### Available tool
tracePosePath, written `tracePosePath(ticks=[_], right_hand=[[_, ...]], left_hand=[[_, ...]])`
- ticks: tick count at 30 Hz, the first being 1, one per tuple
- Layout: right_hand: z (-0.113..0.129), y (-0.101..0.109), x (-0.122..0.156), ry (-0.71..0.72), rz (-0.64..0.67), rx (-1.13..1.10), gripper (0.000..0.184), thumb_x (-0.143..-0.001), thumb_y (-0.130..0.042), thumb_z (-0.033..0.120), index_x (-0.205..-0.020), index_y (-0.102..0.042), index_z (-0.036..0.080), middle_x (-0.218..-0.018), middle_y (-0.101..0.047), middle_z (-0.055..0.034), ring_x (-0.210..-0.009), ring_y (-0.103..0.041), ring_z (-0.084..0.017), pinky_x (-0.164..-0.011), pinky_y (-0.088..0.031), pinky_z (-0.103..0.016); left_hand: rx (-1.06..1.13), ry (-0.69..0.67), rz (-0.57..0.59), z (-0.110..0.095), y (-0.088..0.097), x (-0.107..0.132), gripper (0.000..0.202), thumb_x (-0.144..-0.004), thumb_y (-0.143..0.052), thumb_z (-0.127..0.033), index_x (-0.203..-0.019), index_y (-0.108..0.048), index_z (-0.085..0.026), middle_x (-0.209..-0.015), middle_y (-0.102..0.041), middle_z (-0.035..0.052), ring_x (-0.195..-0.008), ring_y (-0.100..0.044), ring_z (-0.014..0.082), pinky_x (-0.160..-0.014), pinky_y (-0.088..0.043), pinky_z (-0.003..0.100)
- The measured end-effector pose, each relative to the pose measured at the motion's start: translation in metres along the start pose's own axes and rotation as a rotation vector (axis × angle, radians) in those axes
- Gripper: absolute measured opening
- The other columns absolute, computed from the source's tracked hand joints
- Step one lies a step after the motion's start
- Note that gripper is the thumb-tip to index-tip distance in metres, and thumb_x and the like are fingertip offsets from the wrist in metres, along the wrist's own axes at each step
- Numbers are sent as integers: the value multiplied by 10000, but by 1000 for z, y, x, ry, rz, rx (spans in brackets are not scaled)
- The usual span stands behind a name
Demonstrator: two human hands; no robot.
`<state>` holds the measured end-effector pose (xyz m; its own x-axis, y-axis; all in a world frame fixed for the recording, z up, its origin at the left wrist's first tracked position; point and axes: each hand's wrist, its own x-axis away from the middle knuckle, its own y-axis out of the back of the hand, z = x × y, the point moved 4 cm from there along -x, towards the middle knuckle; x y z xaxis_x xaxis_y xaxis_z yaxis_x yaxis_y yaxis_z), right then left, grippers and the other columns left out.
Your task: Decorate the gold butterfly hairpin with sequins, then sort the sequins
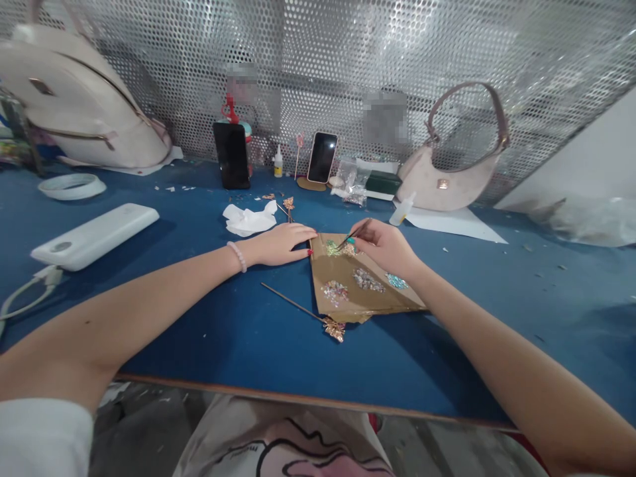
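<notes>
My right hand (pixel 380 244) pinches a pair of dark tweezers (pixel 354 234), their tips down in a pile of pale green rhinestones (pixel 332 248). That pile lies on a sheet of brown cardboard (pixel 348 275). Piles of pinkish stones (pixel 336 292), greyish stones (pixel 368 280) and blue stones (pixel 397 281) are on it too. My left hand (pixel 284 244) rests flat, fingers stretched, with fingertips at the cardboard's left edge. Nothing shows in it. Near the front edge of the cardboard lies a hairpin stick (pixel 293 303) with a gold-coloured ornament (pixel 334 329).
Behind my hands are a crumpled white tissue (pixel 250 218), another gold ornament (pixel 289 204), two phones (pixel 231 156) (pixel 322 158), glue bottles (pixel 278 162) (pixel 402 209) and a dark green box (pixel 382 181). A power bank (pixel 95 236), tape roll (pixel 72 186) and backpack (pixel 84 99) stand left; a handbag (pixel 450 175) right.
</notes>
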<state>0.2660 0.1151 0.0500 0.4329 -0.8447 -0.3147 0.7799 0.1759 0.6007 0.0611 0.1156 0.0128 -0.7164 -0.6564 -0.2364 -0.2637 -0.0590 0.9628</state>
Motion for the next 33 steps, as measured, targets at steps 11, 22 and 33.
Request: tracePosePath(ticks=[11, 22, 33], right_hand=[[27, -7, 20, 54, 371, 62, 121, -785, -559, 300, -828, -581, 189, -710, -629, -12, -610, -559, -133, -551, -442, -277], [27, -9, 20, 125, 344, 127, 126, -782, -572, 323, -746, -583, 202, -751, -646, -32, -674, -586, -154, -566, -448, -277], [23, -11, 20, 106, 360, 118, 98, -796, -543, 282, -750, -561, 198, -803, -643, -37, -665, -576, -151, -569, -442, -289]], left_hand=[[3, -9, -8, 1, -1, 0, 448, -935, -372, -434, -1302, -406, -179, -1345, -448, 83, -1243, -385, 196, -1043, -291, 336], [-2, -12, -1, 1, -2, 0, 469, -937, -370, -428, -1310, -404, -146, -1343, -447, 89, -1241, -383, 195, -1051, -286, 332], [-1, -20, -11, 2, -2, 0, 460, -937, -367, -440, -1307, -405, -168, -1341, -451, 83, -1241, -383, 191, -1053, -282, 334]])
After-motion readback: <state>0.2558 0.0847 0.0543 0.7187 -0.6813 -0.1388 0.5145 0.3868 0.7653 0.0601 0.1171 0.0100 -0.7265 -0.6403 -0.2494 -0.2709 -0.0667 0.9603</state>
